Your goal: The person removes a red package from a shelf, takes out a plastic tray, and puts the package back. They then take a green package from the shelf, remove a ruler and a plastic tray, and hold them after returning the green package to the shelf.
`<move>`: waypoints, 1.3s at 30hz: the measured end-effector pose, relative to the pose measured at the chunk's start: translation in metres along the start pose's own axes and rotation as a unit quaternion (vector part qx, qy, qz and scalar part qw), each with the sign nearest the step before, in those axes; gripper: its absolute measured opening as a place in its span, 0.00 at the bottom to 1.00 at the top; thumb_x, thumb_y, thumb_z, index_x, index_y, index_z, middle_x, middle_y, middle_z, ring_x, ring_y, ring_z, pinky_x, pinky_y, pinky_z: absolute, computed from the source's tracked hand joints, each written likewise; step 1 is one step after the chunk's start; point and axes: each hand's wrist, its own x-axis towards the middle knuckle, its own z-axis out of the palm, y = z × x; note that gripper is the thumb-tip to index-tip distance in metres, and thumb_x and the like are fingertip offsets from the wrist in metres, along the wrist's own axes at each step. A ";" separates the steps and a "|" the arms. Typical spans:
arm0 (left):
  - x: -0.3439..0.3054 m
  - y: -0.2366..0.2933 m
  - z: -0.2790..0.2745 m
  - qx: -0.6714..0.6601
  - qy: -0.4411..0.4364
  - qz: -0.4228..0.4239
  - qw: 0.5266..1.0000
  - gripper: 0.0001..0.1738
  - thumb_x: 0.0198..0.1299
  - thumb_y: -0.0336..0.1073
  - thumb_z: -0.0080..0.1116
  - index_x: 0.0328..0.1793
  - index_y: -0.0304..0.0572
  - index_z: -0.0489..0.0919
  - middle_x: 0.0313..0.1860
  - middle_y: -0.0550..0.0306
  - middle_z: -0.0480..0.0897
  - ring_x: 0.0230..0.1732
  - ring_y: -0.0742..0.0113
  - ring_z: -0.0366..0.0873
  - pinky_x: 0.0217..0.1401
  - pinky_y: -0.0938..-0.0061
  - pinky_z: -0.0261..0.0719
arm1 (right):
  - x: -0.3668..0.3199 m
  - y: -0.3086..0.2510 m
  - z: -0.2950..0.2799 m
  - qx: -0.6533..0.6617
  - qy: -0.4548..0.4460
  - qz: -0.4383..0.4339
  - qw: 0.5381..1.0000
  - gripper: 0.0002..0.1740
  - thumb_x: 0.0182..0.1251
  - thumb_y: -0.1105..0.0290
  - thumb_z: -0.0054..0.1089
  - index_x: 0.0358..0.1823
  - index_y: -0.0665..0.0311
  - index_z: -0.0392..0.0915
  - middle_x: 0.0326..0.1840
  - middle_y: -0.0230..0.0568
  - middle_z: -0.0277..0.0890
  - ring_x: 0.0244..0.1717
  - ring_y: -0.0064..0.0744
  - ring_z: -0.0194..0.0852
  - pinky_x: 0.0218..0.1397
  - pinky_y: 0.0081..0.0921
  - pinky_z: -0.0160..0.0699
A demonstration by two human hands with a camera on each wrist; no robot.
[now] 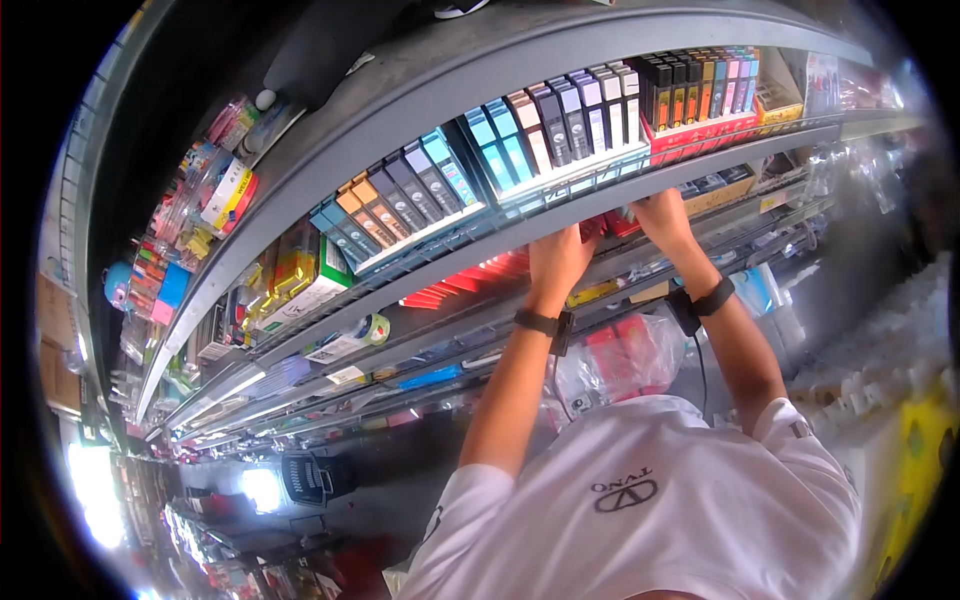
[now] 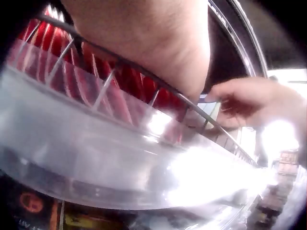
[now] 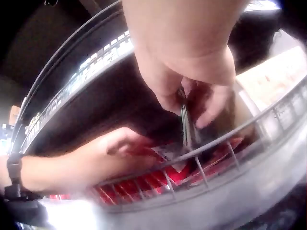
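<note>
On a lower shelf stands a row of red packets (image 1: pixel 480 277) behind a wire rail (image 3: pixel 201 175). My right hand (image 3: pixel 192 72) reaches over the rail and pinches a few thin, flat packets (image 3: pixel 186 125) on edge between thumb and fingers. To its left, my left hand (image 3: pixel 127 146) is in among the red packets, fingers bent and fingertips right at their tops; I cannot tell whether it grips one. In the head view both hands are partly under the upper shelf, left hand (image 1: pixel 560 262) and right hand (image 1: pixel 662 218) side by side.
Above the hands, the upper shelf edge (image 1: pixel 430 290) carries rows of small upright boxes (image 1: pixel 570 115). An open carton (image 1: pixel 735 190) stands right of the right hand. Lower shelves hold bagged goods (image 1: pixel 630 355). A clear plastic strip (image 2: pixel 86 129) fronts the rail.
</note>
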 end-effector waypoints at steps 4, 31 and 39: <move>0.003 0.001 -0.004 -0.028 -0.023 -0.009 0.999 0.31 0.55 0.40 0.71 0.65 0.43 0.74 0.53 0.43 0.83 0.53 0.40 0.81 0.53 0.50 0.79 | -0.014 0.011 0.025 0.103 -0.001 -0.066 0.993 0.22 0.58 0.67 0.74 0.51 0.69 0.79 0.46 0.58 0.82 0.50 0.65 0.79 0.50 0.47 0.80; -0.002 0.004 0.002 0.014 -0.036 0.003 0.999 0.37 0.61 0.53 0.68 0.72 0.45 0.71 0.64 0.43 0.79 0.64 0.40 0.75 0.66 0.49 0.70 | -0.065 -0.026 -0.037 0.047 0.086 -0.031 0.995 0.20 0.74 0.72 0.57 0.65 0.62 0.75 0.48 0.64 0.81 0.43 0.64 0.81 0.44 0.40 0.82; -0.008 0.006 0.004 0.047 -0.007 -0.011 0.999 0.36 0.63 0.57 0.66 0.66 0.37 0.75 0.60 0.39 0.81 0.61 0.38 0.76 0.64 0.50 0.72 | -0.134 0.058 -0.082 0.309 0.187 0.065 0.930 0.11 0.79 0.67 0.55 0.50 0.68 0.75 0.40 0.36 0.80 0.38 0.30 0.82 0.36 0.30 0.80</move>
